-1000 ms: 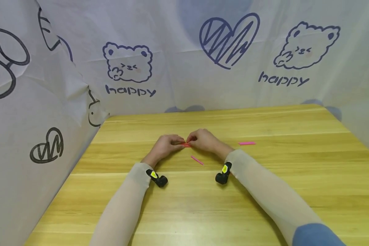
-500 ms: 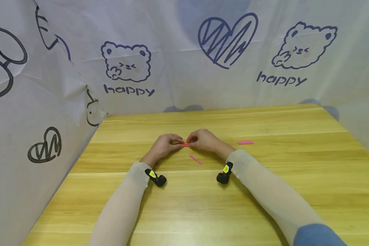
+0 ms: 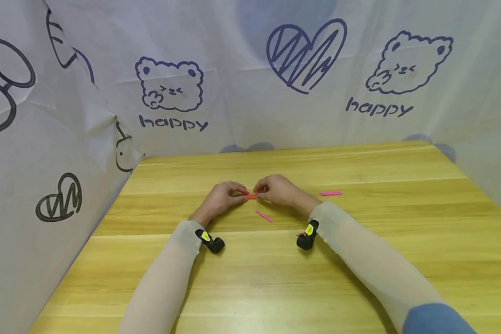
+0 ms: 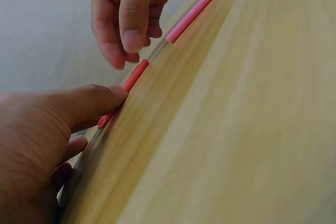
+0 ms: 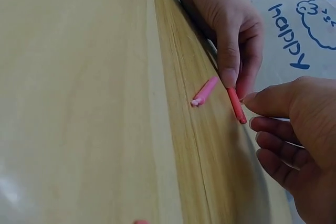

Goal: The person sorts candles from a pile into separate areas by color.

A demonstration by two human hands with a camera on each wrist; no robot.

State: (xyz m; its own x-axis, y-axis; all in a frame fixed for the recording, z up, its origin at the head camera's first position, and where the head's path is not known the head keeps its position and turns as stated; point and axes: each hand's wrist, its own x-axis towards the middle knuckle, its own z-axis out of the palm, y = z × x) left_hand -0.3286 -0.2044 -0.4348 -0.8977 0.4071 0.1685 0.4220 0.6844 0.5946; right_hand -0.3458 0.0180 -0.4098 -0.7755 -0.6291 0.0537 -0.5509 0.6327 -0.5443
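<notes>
Several thin red sticks, apparently small candles (image 3: pixel 251 197), lie side by side on the table between the two hands. My left hand (image 3: pixel 222 197) pinches them near one end, its thumb on top in the left wrist view. Close to their other end is my right hand (image 3: pixel 277 190), its fingers loosely bent and apart from the sticks in the left wrist view (image 4: pixel 131 19). Just nearer to me lies a single pink candle (image 3: pixel 264 216), with a whitish wick-like tip in the right wrist view. How many red ones there are cannot be told.
A small pink bundle (image 3: pixel 330 193) lies to the right of the right hand. Part of a red thing (image 3: pixel 301 234) shows behind the black right wrist camera (image 3: pixel 305 241). The wooden table (image 3: pixel 250 287) meets a white cloth wall with drawings (image 3: pixel 234 93).
The right hand has drawn slightly rightward from the left, so more of the red sticks shows. A red bit has come into view by the right wrist camera. The head view shifts slightly.
</notes>
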